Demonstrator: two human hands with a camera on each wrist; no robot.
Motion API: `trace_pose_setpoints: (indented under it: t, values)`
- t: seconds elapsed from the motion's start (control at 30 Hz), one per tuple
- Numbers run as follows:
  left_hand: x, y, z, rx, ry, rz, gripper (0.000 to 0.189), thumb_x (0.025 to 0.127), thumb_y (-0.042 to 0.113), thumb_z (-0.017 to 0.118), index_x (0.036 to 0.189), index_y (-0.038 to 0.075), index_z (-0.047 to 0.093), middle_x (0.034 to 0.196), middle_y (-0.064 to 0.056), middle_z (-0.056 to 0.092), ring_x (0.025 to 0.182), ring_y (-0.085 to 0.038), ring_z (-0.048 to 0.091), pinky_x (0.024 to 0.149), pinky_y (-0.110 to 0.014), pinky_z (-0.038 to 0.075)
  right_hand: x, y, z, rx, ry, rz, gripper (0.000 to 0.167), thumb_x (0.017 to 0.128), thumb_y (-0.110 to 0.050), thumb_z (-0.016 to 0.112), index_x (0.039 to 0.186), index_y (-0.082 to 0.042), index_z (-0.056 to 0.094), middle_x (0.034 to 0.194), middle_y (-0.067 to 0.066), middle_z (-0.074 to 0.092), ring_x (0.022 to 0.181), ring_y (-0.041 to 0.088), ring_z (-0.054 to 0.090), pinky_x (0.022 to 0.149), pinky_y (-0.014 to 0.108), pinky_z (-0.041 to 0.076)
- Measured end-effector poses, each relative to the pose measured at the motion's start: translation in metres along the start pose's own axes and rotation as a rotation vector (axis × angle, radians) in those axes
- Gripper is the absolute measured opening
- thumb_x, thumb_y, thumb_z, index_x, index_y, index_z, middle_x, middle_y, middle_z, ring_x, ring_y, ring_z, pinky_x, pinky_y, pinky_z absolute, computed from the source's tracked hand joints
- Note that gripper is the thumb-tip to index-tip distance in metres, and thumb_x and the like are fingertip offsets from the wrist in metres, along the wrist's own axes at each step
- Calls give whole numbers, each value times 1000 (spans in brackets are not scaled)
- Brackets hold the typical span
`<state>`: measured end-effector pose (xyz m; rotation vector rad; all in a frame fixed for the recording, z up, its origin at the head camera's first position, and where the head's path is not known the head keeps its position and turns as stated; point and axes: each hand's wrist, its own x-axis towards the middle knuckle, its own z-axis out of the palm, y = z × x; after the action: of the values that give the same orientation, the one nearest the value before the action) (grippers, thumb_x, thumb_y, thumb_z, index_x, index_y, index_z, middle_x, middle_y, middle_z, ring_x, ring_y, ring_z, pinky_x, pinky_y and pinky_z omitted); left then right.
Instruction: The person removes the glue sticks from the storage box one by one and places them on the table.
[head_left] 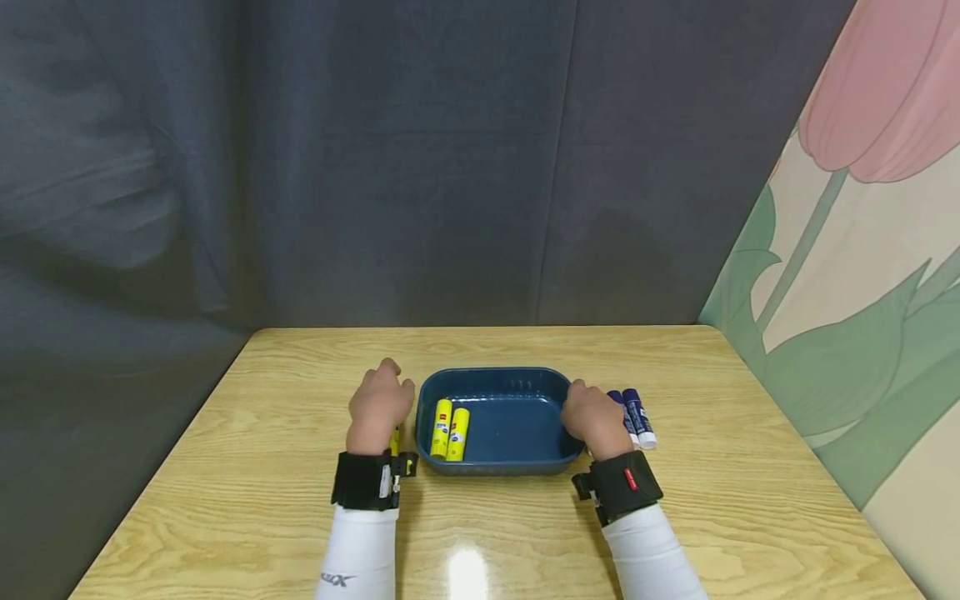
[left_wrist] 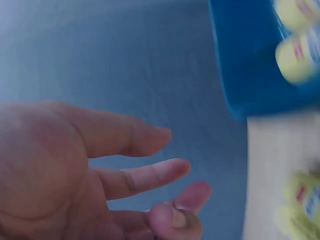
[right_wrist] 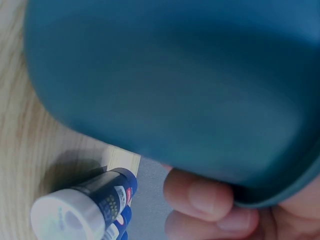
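A dark blue rectangular dish [head_left: 517, 429] holds two yellow glue sticks [head_left: 441, 429] side by side at its left end. My right hand [head_left: 597, 419] grips the dish's right rim; in the right wrist view its fingers [right_wrist: 200, 196] curl against the wall below the lip. Left of the dish, my left hand [head_left: 378, 407] hovers with relaxed, slightly bent fingers and nothing between them. The left wrist view shows that hand [left_wrist: 100, 170] apart from the dish's corner [left_wrist: 235, 100]. A yellow glue stick [head_left: 395, 440] lies below the left hand, partly hidden by it.
Dark blue glue sticks with white ends [head_left: 640, 418] lie on the wooden table [head_left: 300, 375] just right of my right hand, which partly covers them. A dark grey curtain [head_left: 420, 208] hangs behind the table, and a wall with painted flowers [head_left: 862, 333] stands on the right.
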<state>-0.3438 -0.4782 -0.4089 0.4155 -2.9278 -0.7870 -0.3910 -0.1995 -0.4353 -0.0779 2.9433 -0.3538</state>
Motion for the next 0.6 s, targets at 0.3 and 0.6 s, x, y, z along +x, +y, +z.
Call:
trace_pose_setpoints:
  t: [0.3,0.6]
  values:
    - [-24,59,31,103,-51,152,37,85,26,50,110,-1,50,96,-17,48,66,-23,47,51,-35,39,0,2,-1,-2,-4,5,34,84,-15,48,110,7,45,87,19,54,66,24,50,53,41,40]
    - [-33,75,59,176,-92,178,30,82,23,56,100,-2,56,91,-18,48,55,-22,46,45,-35,38,0,3,0,3,-10,14,34,84,-16,48,110,6,45,88,19,54,66,24,50,56,41,40]
